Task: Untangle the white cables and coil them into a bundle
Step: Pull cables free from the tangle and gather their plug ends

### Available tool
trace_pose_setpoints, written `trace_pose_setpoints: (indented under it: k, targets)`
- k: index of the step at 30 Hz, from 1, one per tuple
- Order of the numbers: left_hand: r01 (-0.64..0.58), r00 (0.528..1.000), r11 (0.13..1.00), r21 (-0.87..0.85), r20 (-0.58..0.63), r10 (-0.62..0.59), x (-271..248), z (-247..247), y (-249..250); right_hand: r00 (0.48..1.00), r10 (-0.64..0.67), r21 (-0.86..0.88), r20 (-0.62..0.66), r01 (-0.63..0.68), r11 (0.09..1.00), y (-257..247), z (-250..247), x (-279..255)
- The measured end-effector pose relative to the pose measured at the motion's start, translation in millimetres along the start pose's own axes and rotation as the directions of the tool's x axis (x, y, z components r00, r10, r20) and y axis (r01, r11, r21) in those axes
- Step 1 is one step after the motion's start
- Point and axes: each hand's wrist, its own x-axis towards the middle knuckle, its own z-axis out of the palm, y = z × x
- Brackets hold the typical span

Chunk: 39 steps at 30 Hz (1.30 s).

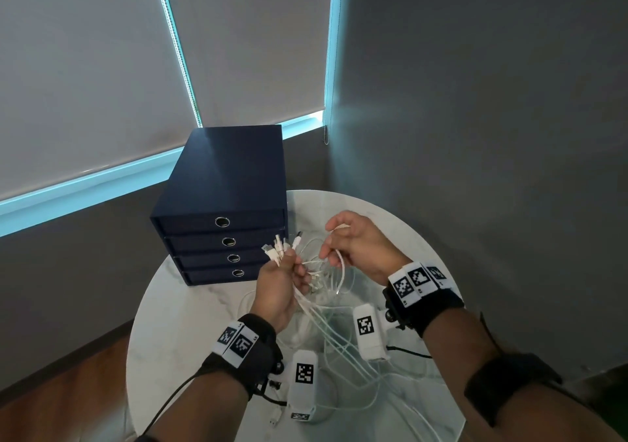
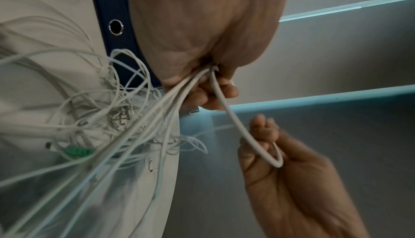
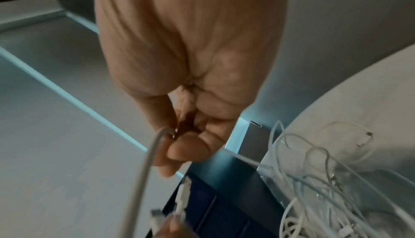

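Several white cables (image 1: pixel 339 339) lie tangled on a round white marble table (image 1: pixel 183 333). My left hand (image 1: pixel 289 265) grips a bunch of them in its fist, and their connector ends (image 1: pixel 278 248) fan out above it. In the left wrist view the strands leave the left hand (image 2: pixel 202 75) and run down into the tangle (image 2: pixel 112 117). My right hand (image 1: pixel 334 241), a little right of the left and above the table, pinches a loop of one cable (image 1: pixel 341 265). That loop (image 2: pixel 247 135) runs from my left fist to my right hand (image 2: pixel 265 149). In the right wrist view my fingers (image 3: pixel 186 151) pinch the strand (image 3: pixel 143 179).
A dark blue box of several drawers (image 1: pixel 224 203) stands on the table's far left, just behind my left hand. Grey walls and window blinds close in behind the table. A green connector (image 2: pixel 78 150) sits in the tangle. One loose plug (image 1: pixel 273 419) lies near the front edge.
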Motion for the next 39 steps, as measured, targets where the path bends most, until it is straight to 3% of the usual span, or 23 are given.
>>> trace_pose_setpoints:
  k: [3, 5, 7, 11, 18, 21, 23, 25, 27, 30, 32, 34, 35, 36, 39]
  targets:
    - [-0.071, 0.997, 0.996, 0.05, 0.012, 0.07, -1.3, 7.2, 3.4, 0.976, 0.107, -0.293, 0.189, -0.048, 0.955, -3.0, 6.3, -6.2]
    - [-0.13, 0.991, 0.985, 0.11, 0.048, 0.126, -0.6, 9.7, 5.3, 0.961, 0.162, -0.418, 0.222, -0.057, 0.907, -3.2, 7.5, -9.6]
    - [-0.178, 0.98, 0.972, 0.151, 0.119, 0.16, -0.1, 11.0, 4.4, 0.968, 0.129, -0.392, 0.215, -0.036, 0.919, -3.2, 8.3, -10.6]
    - [-0.169, 0.971, 0.977, 0.128, 0.191, 0.143, 0.7, 14.3, -0.8, 0.991, -0.007, -0.173, 0.13, 0.03, 0.985, -8.5, 3.9, -9.7]
    - [-0.194, 0.96, 0.977, 0.083, 0.219, 0.172, 2.7, 19.3, -10.7, 0.98, 0.01, -0.098, 0.198, 0.01, 0.995, -13.5, -1.3, -15.6]
    - [-0.194, 0.949, 0.972, 0.135, 0.278, 0.151, 3.0, 16.3, -13.8, 0.991, -0.133, 0.026, 0.032, 0.132, 0.991, -21.2, -2.4, -13.1]
    - [-0.164, 0.957, 0.969, 0.184, 0.267, 0.111, 2.6, 11.1, -18.7, 0.96, -0.209, 0.151, -0.184, 0.238, 0.959, -31.7, -10.3, -9.5]
    - [-0.115, 0.969, 0.981, 0.154, 0.236, 0.076, 1.8, 7.9, -22.4, 0.919, -0.207, 0.217, -0.336, 0.289, 0.932, -41.1, -19.3, -7.6]
    - [-0.103, 0.979, 0.987, 0.123, 0.188, 0.079, 2.3, 8.3, -21.9, 0.893, -0.149, 0.173, -0.426, 0.242, 0.955, -40.2, -26.1, -7.4]
    - [-0.13, 0.991, 0.976, 0.176, 0.063, 0.12, 6.6, 8.2, -19.5, 0.891, -0.046, -0.167, -0.451, -0.034, 0.985, -20.8, -35.1, -6.7]
    - [-0.152, 0.988, 0.959, 0.238, 0.012, 0.154, 9.9, 6.5, -17.4, 0.917, -0.001, -0.517, -0.399, -0.224, 0.826, -5.4, -41.0, -7.0]
    - [-0.156, 0.986, 0.927, 0.342, 0.002, 0.166, 12.5, 4.6, -17.9, 0.948, 0.043, -0.827, -0.314, -0.296, 0.478, 1.4, -35.2, -10.9]
    - [-0.161, 0.985, 0.907, 0.389, 0.007, 0.172, 12.8, 5.2, -18.8, 0.965, 0.045, -0.904, -0.259, -0.259, 0.341, 1.8, -27.2, -13.1]
    - [-0.172, 0.983, 0.889, 0.425, 0.017, 0.182, 12.3, 6.9, -19.6, 0.983, 0.033, -0.936, -0.182, -0.183, 0.299, 0.8, -17.6, -15.6]
    - [-0.184, 0.981, 0.871, 0.456, 0.033, 0.19, 10.5, 13.1, -20.8, 1.0, 0.011, -0.914, -0.017, -0.02, 0.404, -1.9, 3.8, -17.3]
